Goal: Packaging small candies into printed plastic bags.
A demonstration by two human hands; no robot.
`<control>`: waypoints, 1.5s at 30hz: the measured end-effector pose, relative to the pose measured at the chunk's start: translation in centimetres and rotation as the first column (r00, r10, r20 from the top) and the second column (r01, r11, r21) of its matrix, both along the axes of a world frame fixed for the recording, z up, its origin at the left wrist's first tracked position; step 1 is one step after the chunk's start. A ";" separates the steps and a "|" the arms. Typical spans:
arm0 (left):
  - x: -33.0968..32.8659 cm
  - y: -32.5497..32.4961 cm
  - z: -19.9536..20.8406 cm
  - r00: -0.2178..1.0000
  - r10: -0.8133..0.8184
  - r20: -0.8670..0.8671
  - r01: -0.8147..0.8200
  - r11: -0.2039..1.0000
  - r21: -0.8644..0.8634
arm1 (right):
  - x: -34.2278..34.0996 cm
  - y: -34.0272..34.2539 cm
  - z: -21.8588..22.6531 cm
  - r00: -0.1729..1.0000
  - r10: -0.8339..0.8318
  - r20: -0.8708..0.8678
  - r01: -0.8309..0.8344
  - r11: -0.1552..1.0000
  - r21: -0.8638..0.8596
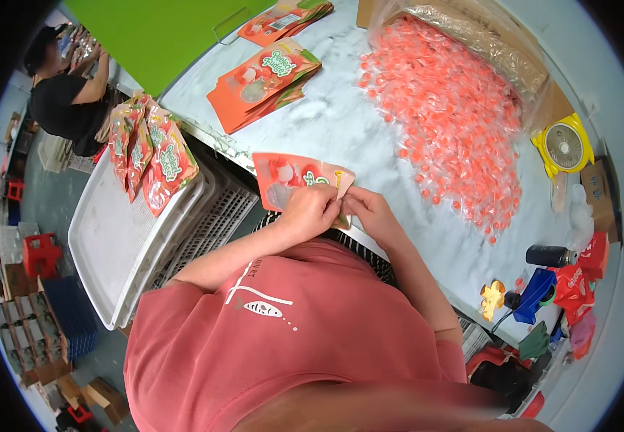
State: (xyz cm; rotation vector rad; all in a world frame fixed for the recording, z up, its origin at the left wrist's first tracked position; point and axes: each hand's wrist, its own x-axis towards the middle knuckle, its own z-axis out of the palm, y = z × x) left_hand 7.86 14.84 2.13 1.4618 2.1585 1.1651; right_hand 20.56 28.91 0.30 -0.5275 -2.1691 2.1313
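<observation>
At the near edge of the table, both my hands meet on one end of a flat red-orange candy pouch. My left hand lies across the pouch, its fingers closed on the edge. Beside it my right hand pinches the same end, thumb and fingertips pressed together. The fingertips hide part of that end, so I cannot tell whether it is open. Beyond the hands a stack of flat pouches rests on the table, and a large heap of red wrapped candies spreads to the right.
Several plump pouches lie on stacked white plastic trays at my left. Another pouch pile sits at the far edge. A yellow fan, a dark cylinder and a blue tool stand right. A person works far left.
</observation>
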 end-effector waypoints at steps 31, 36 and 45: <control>2.1 2.4 4.6 0.944 -0.252 -0.215 0.232 0.966 -0.115 | -2.5 -0.1 0.7 0.948 -0.315 -0.041 0.203 0.701 -0.684; 1.8 1.8 4.7 0.900 -0.365 -0.238 0.317 0.923 -0.217 | -1.4 0.5 -1.1 0.982 -0.104 -0.156 0.076 0.982 -0.174; -0.9 1.0 5.1 0.791 -0.415 -0.449 0.497 0.865 0.076 | 0.3 -0.1 -3.0 0.929 -0.063 -0.365 0.160 0.957 0.241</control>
